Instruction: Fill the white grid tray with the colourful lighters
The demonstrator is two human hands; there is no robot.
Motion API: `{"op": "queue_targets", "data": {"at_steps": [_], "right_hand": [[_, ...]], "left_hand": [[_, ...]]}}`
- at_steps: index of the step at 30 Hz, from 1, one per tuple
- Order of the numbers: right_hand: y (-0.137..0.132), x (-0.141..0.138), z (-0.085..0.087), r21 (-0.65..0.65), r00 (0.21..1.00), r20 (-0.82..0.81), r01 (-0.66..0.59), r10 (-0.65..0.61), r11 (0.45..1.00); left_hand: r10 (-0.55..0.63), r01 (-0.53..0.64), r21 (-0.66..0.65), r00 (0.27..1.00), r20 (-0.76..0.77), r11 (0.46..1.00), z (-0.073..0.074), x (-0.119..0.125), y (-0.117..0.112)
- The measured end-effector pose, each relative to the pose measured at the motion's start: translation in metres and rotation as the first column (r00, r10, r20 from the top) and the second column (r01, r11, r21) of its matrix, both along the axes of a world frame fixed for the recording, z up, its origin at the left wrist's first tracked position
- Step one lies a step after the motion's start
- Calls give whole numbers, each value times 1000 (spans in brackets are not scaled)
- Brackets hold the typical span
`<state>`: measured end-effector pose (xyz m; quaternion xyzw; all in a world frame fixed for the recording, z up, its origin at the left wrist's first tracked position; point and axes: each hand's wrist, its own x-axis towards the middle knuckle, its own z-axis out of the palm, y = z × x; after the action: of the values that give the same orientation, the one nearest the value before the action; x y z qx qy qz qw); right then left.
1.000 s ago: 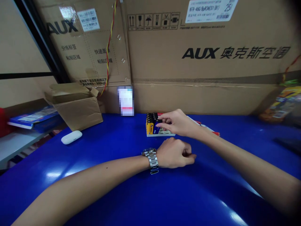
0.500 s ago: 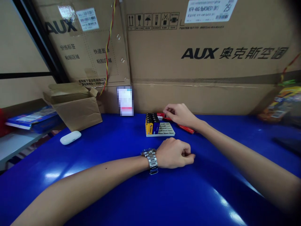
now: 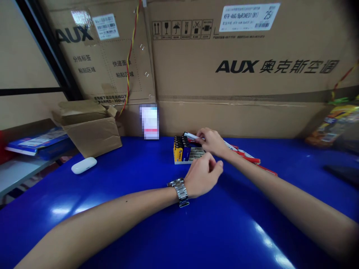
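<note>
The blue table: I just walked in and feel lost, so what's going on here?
A person's right hand holds a white, dark-ended stick, perhaps a pen, near the far side of a pale slotted tray. Black-topped yellow and blue items, probably lighters, stand in its left part. The left hand, loosely curled, is in front, with nothing seen in it. Red and white sticks lie to the right.

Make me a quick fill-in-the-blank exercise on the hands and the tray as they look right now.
1. The left hand has a metal ____ at its wrist.
2. The right hand holds a stick that is mostly ____, with a dark end.
3. The black-topped items have yellow or ____ bodies.
4. As the camera sees it, those items stand at the ____ end of the tray.

Missing words: watch; white; blue; left.
</note>
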<state>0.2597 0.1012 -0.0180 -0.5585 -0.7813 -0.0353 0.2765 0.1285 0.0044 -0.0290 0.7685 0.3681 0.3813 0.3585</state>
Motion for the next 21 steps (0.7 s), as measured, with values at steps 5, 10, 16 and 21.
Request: {"op": "queue_targets", "data": {"at_steps": [5, 10, 16, 21], "right_hand": [[-37, 20, -17, -100, 780, -621, -179, 79, 979], [-69, 23, -24, -144, 597, -778, -474, 197, 868], [-74, 22, -20, -165, 534, -815, -587, 226, 792], [-72, 31, -21, -132, 488, -861, -487, 144, 863]], "left_hand": [[177, -158, -118, 970, 167, 980, -4, 1, 4], [202, -194, -58, 955, 216, 979, -7, 3, 7], [196, -202, 27, 971, 139, 979, -4, 1, 7], [157, -121, -141, 948, 278, 983, -7, 3, 12]]}}
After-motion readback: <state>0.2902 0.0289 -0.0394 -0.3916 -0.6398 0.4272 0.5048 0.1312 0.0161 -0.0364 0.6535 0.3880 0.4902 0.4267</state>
